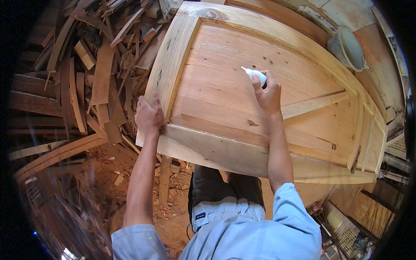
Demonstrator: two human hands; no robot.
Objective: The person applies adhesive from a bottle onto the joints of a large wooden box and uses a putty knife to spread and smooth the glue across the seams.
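Observation:
A large wooden door panel (225,86) with a raised frame lies flat in front of me. Above its recessed middle, my right hand (269,93) is closed round a small white squeeze bottle (258,78) with a narrow nozzle pointing up and left. My left hand (149,115) rests on the near left corner of the frame, its fingers spread along the wood and over the edge. Several dark spots and knots mark the panel. A loose wooden strip (314,104) lies slantwise across the panel, right of my right forearm, which covers its near end.
Scrap wood (99,73) is heaped on the left, with a long curved plank (60,156) below it. A grey bucket (348,48) stands beyond the door's far right side. Sawdust and chips cover the floor (169,225). Plastic crates (346,229) sit at the lower right.

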